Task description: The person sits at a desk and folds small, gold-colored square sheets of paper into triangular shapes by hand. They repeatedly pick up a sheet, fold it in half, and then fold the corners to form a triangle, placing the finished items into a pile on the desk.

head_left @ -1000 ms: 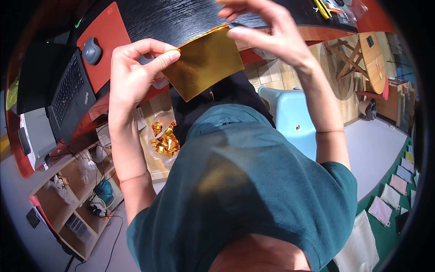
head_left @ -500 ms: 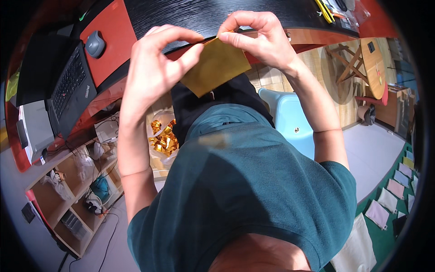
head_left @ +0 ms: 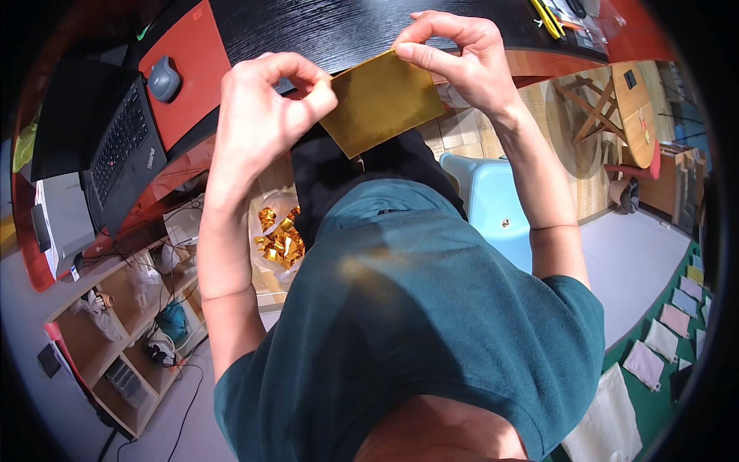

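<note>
Two hands (head_left: 269, 108) (head_left: 471, 65) pinch a gold foil-like rectangular sheet (head_left: 385, 104) beside the black wood-grain tabletop (head_left: 323, 31), seemingly straightening it; steadiness needed next.

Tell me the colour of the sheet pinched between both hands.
The sheet is shiny gold; it shows best in the head view.

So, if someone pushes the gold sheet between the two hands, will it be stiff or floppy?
The gold sheet looks thin, so it will probably bend under a push. Yet it hangs nearly flat from the fingers, which suggests some stiffness. Its shiny surface looks smooth, so it may be a little slippery.
</note>
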A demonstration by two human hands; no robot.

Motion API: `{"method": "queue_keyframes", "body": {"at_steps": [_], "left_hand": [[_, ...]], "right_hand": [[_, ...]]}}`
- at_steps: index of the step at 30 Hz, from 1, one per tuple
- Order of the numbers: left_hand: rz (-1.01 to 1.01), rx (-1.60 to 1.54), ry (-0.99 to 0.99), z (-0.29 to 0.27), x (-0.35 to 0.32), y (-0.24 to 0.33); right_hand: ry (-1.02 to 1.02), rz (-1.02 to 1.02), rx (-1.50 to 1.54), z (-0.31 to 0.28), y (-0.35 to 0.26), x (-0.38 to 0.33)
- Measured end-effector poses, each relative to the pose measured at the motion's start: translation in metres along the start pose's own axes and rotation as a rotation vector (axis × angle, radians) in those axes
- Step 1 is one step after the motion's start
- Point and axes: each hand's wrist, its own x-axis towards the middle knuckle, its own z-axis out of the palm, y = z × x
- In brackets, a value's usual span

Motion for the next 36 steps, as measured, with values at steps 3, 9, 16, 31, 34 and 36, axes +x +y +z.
{"method": "queue_keyframes", "body": {"at_steps": [3, 9, 16, 31, 34, 36], "left_hand": [[0.065, 0.141, 0.037, -0.017, -0.003, -0.015], [0.337, 0.084, 0.286, 0.015, 0.004, 0.000], [-0.180, -0.696, 0.154, 0.076, 0.030, -0.031], [0.452, 0.409, 0.415, 0.084, 0.052, -0.054], [0.326, 0.489, 0.367, 0.084, 0.050, -0.059], [0.286, 0.470, 0.302, 0.079, 0.040, -0.061]], "right_hand": [[0.174, 0.102, 0.009, -0.022, 0.001, -0.005], [0.553, -0.185, -0.529, -0.020, -0.001, 0.009], [0.133, -0.250, -0.725, 0.021, 0.013, 0.000], [-0.106, -0.479, -0.867, -0.007, 0.086, 0.045], [-0.141, -0.459, -0.935, 0.005, 0.084, 0.033], [-0.111, -0.475, -0.914, 0.012, 0.066, 0.010]]}}
